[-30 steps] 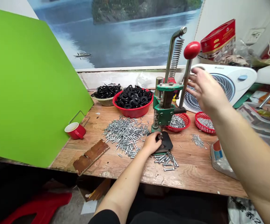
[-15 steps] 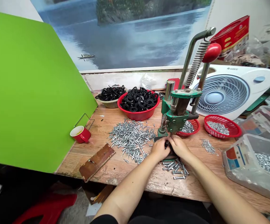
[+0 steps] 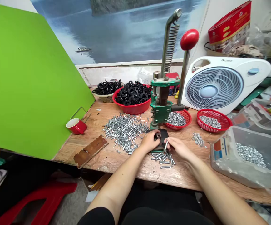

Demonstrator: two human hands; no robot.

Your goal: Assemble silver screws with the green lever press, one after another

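My right hand (image 3: 179, 148) is pinching a metal bolt (image 3: 165, 146) near the loose bolts (image 3: 164, 161); my left hand (image 3: 149, 142) is curling over the green press's (image 3: 162, 114) black base (image 3: 165, 134), whether its fingers (image 3: 154, 132) are gripping I cannot tell.

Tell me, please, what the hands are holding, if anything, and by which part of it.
The right hand holds a silver bolt near its upper end; whether the left hand grips anything cannot be told.

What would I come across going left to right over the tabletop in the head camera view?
Red mug, large pile of metal pieces, left hand, pinched metal piece, right hand, small pile of metal pins, clear plastic bin.
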